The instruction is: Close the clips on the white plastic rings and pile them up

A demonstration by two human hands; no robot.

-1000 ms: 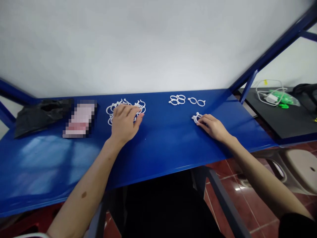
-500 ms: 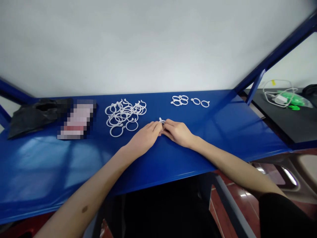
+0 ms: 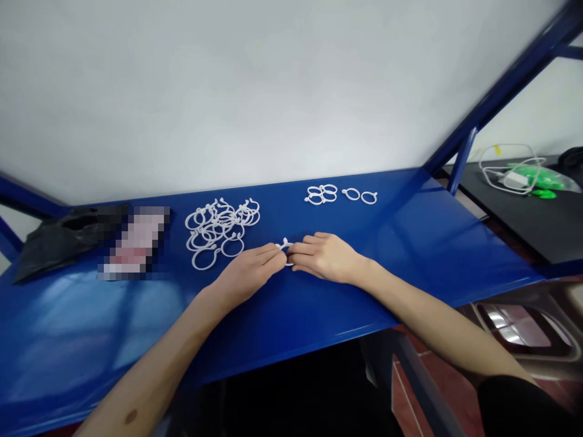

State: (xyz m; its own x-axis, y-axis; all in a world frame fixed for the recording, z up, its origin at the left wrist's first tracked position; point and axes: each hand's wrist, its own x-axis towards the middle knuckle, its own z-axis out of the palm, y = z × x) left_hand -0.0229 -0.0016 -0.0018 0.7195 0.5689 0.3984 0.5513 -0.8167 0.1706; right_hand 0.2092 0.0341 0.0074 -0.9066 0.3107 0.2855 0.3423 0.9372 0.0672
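A white plastic curtain ring (image 3: 285, 244) with small knobs at its top is between my two hands, just above the blue table. My left hand (image 3: 253, 267) pinches the ring's left side with closed fingers. On the other side my right hand (image 3: 324, 257) has its bent fingers closed on the ring's right part. The fingers hide most of the ring. To the left lies a loose pile of similar white rings (image 3: 223, 222), many with their knobbed ends apart.
Several rings (image 3: 322, 193) lie in a cluster at the back right of the blue table (image 3: 282, 325), with two rings beside it. A black bag (image 3: 57, 243) and a blurred-out packet (image 3: 136, 240) lie at left. A white cable (image 3: 492, 176) sits on the dark surface at right.
My hands have moved slightly apart, and more of the ring shows between them. The whole view has shifted a little.
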